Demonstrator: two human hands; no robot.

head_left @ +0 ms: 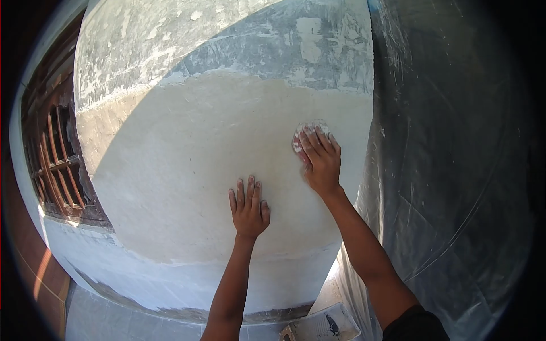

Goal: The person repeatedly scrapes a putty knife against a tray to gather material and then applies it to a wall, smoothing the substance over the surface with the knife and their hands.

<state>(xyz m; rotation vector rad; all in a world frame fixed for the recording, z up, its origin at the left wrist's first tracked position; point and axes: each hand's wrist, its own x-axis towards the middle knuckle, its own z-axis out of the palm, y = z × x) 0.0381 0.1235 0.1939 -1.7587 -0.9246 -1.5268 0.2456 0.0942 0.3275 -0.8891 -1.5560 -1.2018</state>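
My left hand (249, 212) lies against the pale, plastered wall (199, 153), its fingers spread and nothing in it. Higher up and to the right, my right hand (323, 162) presses a round, reddish pad (298, 146) with white smears flat on the wall. The fingers of that hand cover most of the pad. Above both hands the smooth coat ends at a rough grey patch (273, 51) of wall.
A brown wooden window with bars (60, 153) is at the left. Dark plastic sheeting (455, 170) hangs along the right side. At the bottom, below the wall, sits a pale tray (344, 319) with a dark mark inside.
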